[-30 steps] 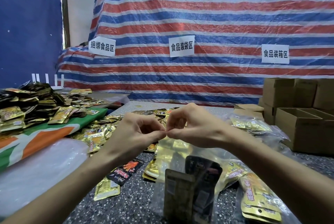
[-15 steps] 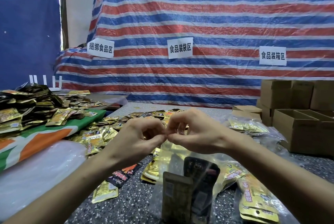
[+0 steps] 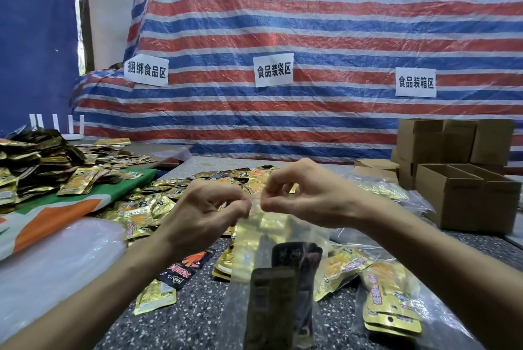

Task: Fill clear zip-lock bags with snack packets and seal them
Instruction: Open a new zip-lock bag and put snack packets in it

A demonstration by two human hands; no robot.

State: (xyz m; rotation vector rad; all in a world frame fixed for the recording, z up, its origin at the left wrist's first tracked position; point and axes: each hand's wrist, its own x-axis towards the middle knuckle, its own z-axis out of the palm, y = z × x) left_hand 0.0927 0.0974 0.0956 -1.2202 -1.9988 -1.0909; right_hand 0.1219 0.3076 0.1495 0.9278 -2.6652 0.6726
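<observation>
Since half a second ago, both hands are drawing slightly apart: the fingertips that were meeting at the centre are now leaving a short strip of the bag's top edge showing between them. The left hand (image 3: 203, 208) is pinching the top edge of the clear plastic zip-lock bag (image 3: 256, 229) between curled thumb and forefinger. The right hand (image 3: 305, 194) is pinching the same edge just beside it, with its other fingers curling loosely above.

The bag is hanging upright from the two pinches over the speckled dark grey table (image 3: 198, 318), close to the camera, and its lower end is running out of the bottom of the view. Inside it, a dull brown rectangular foil packet (image 3: 268, 310) and a glossy black foil packet (image 3: 297, 255) are standing together, the black one behind. Whether the zip is pressed closed cannot be told.

Loose gold foil snack packets (image 3: 141, 211) are lying scattered on the table behind the hands, and a black-and-red foil packet (image 3: 186, 265) is lying below the left wrist. To the right, a filled clear bag of gold-and-orange packets (image 3: 390, 301) is lying flat. Open brown cardboard boxes (image 3: 464, 197) are standing at the far right. A red, white and blue striped tarpaulin (image 3: 311, 24) is hanging behind, carrying white paper signs (image 3: 273, 69).
</observation>
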